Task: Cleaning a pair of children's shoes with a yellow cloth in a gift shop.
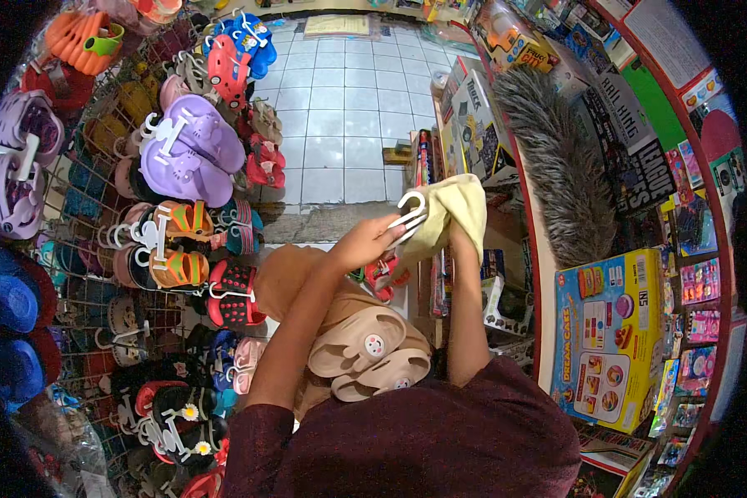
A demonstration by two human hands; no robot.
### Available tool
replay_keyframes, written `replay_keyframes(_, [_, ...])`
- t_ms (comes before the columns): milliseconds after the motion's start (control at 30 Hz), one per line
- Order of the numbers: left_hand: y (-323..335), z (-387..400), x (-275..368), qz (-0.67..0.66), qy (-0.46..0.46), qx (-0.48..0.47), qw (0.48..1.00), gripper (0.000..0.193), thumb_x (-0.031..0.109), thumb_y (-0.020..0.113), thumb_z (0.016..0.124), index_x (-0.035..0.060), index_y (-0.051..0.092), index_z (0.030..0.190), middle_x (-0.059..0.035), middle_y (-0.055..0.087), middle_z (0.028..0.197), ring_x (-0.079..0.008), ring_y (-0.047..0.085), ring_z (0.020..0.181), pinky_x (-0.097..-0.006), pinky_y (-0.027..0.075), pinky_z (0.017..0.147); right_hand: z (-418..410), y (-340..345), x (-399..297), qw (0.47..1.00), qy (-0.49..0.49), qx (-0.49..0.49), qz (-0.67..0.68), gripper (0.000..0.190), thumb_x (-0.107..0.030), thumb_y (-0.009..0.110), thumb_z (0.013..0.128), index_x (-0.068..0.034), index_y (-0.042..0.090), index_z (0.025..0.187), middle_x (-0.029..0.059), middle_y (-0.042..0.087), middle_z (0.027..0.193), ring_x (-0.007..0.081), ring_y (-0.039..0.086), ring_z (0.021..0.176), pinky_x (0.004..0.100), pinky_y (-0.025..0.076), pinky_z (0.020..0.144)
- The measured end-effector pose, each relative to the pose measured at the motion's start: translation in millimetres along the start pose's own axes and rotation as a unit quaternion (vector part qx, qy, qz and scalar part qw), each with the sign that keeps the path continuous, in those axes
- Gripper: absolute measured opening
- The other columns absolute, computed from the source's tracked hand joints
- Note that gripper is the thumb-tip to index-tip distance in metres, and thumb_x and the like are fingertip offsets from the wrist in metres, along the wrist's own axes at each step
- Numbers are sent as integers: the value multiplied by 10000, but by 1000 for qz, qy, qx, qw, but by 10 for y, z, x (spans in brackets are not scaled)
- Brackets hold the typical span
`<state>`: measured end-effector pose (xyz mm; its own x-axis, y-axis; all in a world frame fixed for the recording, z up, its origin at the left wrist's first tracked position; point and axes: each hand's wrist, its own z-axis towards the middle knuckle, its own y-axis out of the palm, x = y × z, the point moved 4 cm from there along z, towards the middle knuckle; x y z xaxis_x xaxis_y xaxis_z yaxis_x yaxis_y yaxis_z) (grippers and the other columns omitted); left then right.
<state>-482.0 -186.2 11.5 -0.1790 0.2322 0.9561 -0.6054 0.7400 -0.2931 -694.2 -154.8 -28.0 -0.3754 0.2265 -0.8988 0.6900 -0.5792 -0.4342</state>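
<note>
A white plastic shoe hanger (411, 208) is held by my left hand (364, 241), its hook pointing up. Against it, a pale yellow cloth (454, 202) hangs over my right hand, whose fingers are hidden in its folds; only the wrist (464, 239) shows below. Whatever else the hanger carries is mostly hidden by the cloth and hands. On my lap rests a pair of beige slippers (361, 342) with round face charms. Red footwear (383, 277) is partly visible below my hands.
At left stands a wire rack (87, 243) full of hanging children's sandals, among them purple slippers (190, 149). To the right, a shelf holds toy boxes (607, 339) and a grey fluffy duster (557, 162). A tiled floor (342, 112) lies ahead.
</note>
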Motion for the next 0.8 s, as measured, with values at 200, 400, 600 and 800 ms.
replay_keyframes(200, [-125, -107, 24, -230, -23, 44, 972, 218, 237, 440, 941, 59, 539, 863, 35, 456, 553, -34, 412, 473, -198, 328, 434, -282, 142, -530, 860, 102, -60, 496, 354, -244, 430, 939, -27, 460, 1216, 93, 534, 1168, 220, 534, 1045, 351, 442, 897])
replay_keyframes(400, [-194, -186, 67, -277, -32, 78, 957, 208, 243, 415, 947, 66, 517, 908, 26, 456, 557, -28, 374, 431, -174, 257, 381, -313, 180, -722, 815, 162, -65, 553, 375, -234, 419, 943, -54, 399, 1271, 111, 454, 1262, 252, 462, 1137, 388, 411, 948])
replay_keyframes(600, [-254, -197, 49, -232, -14, 86, 969, 231, 259, 417, 950, 57, 521, 916, 28, 466, 613, -33, 389, 464, -183, 279, 401, -229, 48, -725, 983, -119, -70, 124, 274, -166, 536, 873, -35, 525, 1114, 106, 554, 1069, 194, 539, 973, 326, 445, 831])
replay_keyframes(800, [-37, -172, -15, -182, 14, 73, 980, 254, 234, 441, 945, 37, 534, 1077, 47, 473, 682, -29, 416, 552, -184, 331, 464, -444, 216, -779, 983, -92, 28, 158, 372, -242, 531, 902, 1, 494, 1181, 88, 546, 1116, 168, 503, 1016, 289, 403, 866])
